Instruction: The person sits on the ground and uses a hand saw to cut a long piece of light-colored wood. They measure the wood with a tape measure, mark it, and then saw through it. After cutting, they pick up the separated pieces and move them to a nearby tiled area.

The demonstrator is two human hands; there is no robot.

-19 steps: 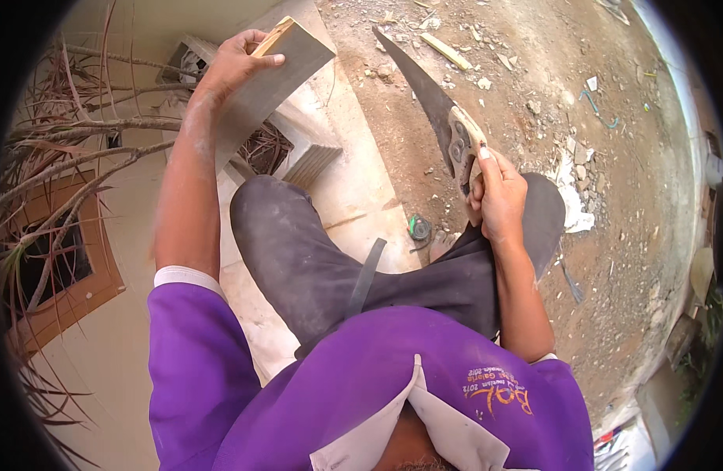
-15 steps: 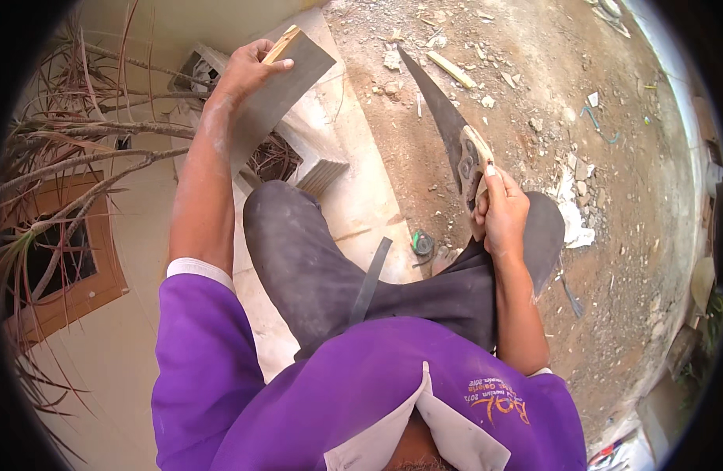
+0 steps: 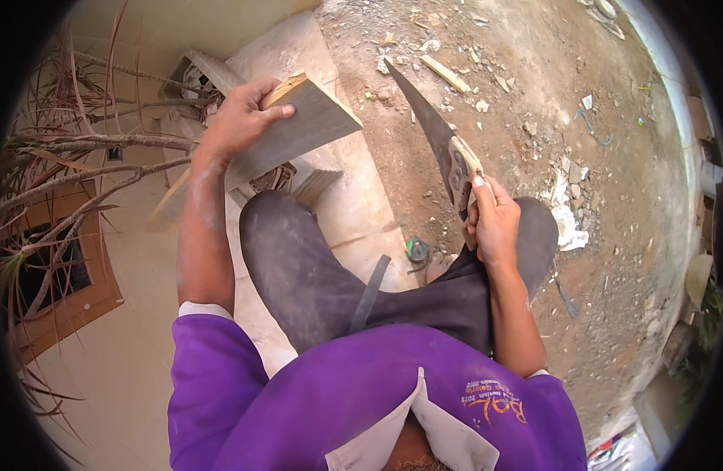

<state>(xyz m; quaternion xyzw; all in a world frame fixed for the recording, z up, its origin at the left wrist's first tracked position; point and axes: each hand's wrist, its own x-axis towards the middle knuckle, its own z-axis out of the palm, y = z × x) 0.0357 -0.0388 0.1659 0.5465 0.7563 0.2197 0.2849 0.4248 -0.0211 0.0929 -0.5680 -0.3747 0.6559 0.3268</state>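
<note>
While the left hand (image 3: pixel 242 122) holds a board (image 3: pixel 318 122), the right hand (image 3: pixel 496 220) grips a saw (image 3: pixel 441 140)

The left thumb (image 3: pixel 280 112) lies on the board's gray side, and the other fingers curl over its pale wood edge (image 3: pixel 285 88). The board is up past the left knee (image 3: pixel 271 220), and the hand covers part of it. The right fingers are wrapped around the saw's wooden handle (image 3: pixel 463 169), close to the right knee (image 3: pixel 539 224). Its dark blade (image 3: pixel 422 104) points away from the body and a bit to the left, apart from the board. A dark strip (image 3: pixel 369 294) lies on the dark pants (image 3: pixel 314 282). A green and black tape measure (image 3: pixel 417 250) sits near a foot (image 3: pixel 438 268).
</note>
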